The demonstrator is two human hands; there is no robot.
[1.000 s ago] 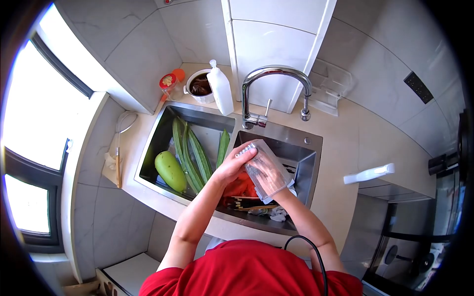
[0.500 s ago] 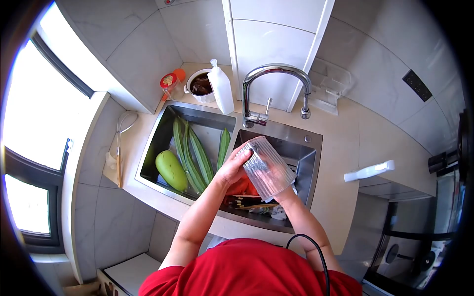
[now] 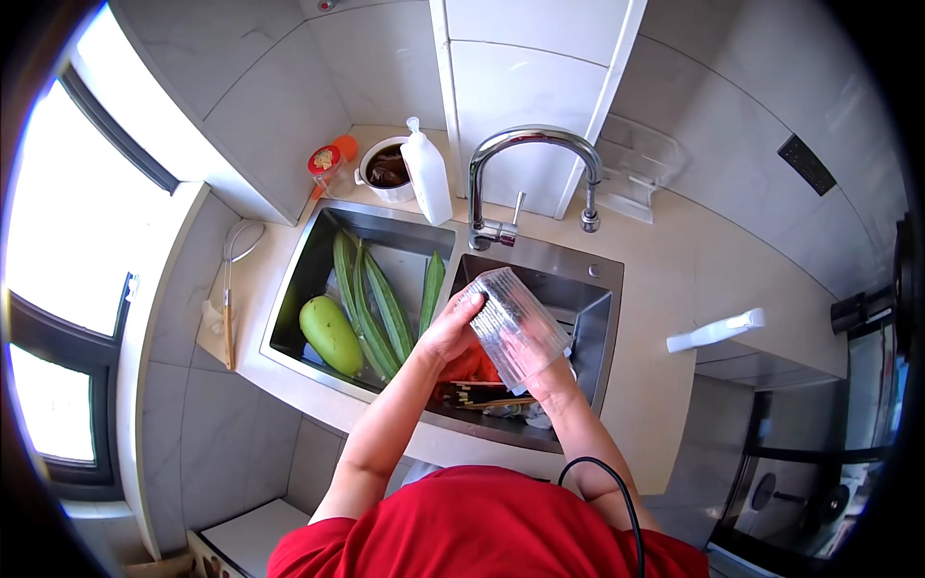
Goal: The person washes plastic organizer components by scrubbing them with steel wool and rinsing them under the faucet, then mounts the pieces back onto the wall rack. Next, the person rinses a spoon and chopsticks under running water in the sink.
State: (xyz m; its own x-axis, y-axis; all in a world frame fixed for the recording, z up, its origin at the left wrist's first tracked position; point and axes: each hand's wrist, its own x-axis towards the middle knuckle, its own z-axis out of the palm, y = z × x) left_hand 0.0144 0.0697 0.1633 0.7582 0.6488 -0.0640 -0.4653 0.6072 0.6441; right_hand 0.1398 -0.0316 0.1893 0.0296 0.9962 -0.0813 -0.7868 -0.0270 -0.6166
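A clear ribbed plastic container (image 3: 515, 328) is tilted over the right sink basin (image 3: 605, 332). My left hand (image 3: 455, 328) grips its upper left side, the thumb on the ribbed wall. My right hand (image 3: 541, 361) reaches inside or behind the container and is seen blurred through the plastic; its fingers cannot be made out clearly. Below both hands, the basin holds something orange-red (image 3: 465, 367), thin sticks (image 3: 482, 394) and whitish crumpled material (image 3: 535, 416).
The left basin (image 3: 289, 318) holds a green gourd (image 3: 330, 334) and several long ridged green vegetables (image 3: 386, 306). Behind are a faucet (image 3: 477, 183), a white bottle (image 3: 427, 178), a white pot (image 3: 390, 192) and a red-lidded jar (image 3: 328, 166). A white-handled object (image 3: 716, 330) lies right, a whisk (image 3: 229, 299) left.
The container has tilted, its ribbed side now showing more. My right hand has drawn slightly down and back from its place a second ago. My left hand keeps its grip.
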